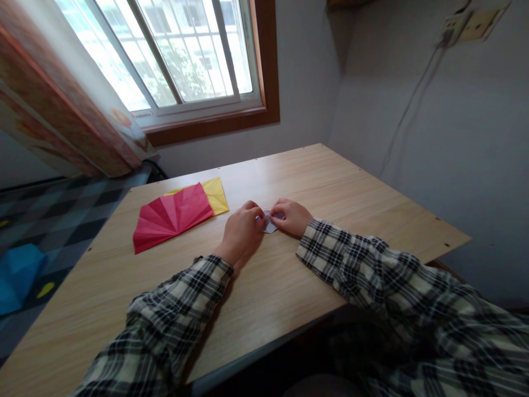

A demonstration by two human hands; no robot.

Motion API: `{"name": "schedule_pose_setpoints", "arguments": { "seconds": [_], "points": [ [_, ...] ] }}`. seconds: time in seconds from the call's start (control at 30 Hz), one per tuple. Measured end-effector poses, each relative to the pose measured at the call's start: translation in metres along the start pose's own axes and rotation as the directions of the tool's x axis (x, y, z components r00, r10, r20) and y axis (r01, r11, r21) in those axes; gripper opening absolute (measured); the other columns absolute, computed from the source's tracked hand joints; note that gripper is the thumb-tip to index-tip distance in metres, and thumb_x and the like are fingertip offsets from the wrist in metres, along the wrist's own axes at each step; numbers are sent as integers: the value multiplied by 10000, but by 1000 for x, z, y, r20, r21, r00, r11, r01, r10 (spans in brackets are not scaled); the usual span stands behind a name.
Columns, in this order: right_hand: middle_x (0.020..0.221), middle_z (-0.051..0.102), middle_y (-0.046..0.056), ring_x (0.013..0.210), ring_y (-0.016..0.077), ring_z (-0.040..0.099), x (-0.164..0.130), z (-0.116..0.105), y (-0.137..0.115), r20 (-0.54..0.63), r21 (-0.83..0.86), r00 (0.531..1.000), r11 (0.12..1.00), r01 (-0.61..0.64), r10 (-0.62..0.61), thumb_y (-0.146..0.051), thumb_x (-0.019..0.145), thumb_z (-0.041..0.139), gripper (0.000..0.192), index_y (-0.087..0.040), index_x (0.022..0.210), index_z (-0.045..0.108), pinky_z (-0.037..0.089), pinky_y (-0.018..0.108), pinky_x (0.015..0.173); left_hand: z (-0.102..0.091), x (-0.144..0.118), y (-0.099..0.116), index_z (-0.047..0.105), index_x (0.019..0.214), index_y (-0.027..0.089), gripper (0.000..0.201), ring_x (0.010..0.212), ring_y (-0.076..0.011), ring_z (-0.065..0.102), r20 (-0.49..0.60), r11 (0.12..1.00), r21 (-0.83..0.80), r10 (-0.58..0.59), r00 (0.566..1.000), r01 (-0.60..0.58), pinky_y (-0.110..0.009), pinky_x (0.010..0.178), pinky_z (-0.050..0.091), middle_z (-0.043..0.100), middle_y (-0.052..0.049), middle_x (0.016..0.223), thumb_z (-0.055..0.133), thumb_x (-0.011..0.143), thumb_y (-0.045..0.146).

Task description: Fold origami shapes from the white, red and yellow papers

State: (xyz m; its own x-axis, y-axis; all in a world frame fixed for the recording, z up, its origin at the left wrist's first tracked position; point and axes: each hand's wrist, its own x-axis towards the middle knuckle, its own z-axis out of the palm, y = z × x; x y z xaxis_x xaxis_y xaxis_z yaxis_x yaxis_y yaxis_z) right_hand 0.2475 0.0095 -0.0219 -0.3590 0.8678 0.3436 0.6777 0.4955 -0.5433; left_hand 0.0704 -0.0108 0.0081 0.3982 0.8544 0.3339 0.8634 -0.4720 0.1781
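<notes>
Between my two hands, near the middle of the wooden table (256, 303), is a small folded piece of pale purple paper (270, 226). My left hand (244, 227) pinches its left side with thumb and fingers closed. On the opposite side, my right hand (292, 216) pinches the right edge in the same way. Parts of the paper are hidden under my fingertips. To the left of my left hand lies a creased red paper fan shape (173, 218), partly covering a folded yellow paper (216, 194).
A blue folded paper (19, 275) rests on the dark checked cloth (70, 204) left of the table. Behind the table are a barred window (185, 55) and a patterned curtain (82, 110). A cable (409, 105) hangs from a wall socket (450, 28) at the right.
</notes>
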Motion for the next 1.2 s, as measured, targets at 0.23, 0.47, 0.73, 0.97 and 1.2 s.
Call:
{"name": "schedule_pose_setpoints", "arguments": {
  "seconds": [0.23,0.47,0.73,0.97,1.2],
  "points": [
    [956,696,54,878,154,617,-2,2,-1,-21,-14,999,999,-43,42,-275,933,664,142,-197,912,781,456,273,787,3,0,-2,740,873,187,195,763,-177,648,4,1000,23,7,1000,-7,-294,661,474,718,-67,1013,572,955,241],
    [920,689,53,883,157,612,0,4,1,-54,-6,998,1000,-24,23,-259,917,683,125,-193,896,786,457,281,808,8,-1,-3,736,864,193,233,804,-185,654,-11,1000,12,-6,1000,6,-300,695,490,721,-66,1013,553,975,283],
    [908,695,57,926,184,611,1,3,0,-123,-29,992,999,37,-40,-233,885,711,116,-188,805,782,449,332,907,8,-2,-2,744,896,198,182,814,-180,646,12,1000,8,-30,999,30,-292,693,477,718,-62,1037,567,933,217],
    [905,692,49,919,179,605,1,4,1,-110,-28,993,999,39,-42,-232,887,710,115,-193,802,776,445,325,902,9,-1,-1,738,868,189,203,779,-180,638,61,998,55,-44,997,41,-295,677,464,723,-69,1000,543,921,180],
    [893,693,47,899,172,608,1,3,-1,-104,-34,994,999,36,-39,-220,887,712,103,-194,812,778,452,318,889,8,-7,1,696,896,174,207,795,-204,616,24,980,199,16,1000,-21,-317,670,462,683,-94,985,509,960,235]
  ]
}}
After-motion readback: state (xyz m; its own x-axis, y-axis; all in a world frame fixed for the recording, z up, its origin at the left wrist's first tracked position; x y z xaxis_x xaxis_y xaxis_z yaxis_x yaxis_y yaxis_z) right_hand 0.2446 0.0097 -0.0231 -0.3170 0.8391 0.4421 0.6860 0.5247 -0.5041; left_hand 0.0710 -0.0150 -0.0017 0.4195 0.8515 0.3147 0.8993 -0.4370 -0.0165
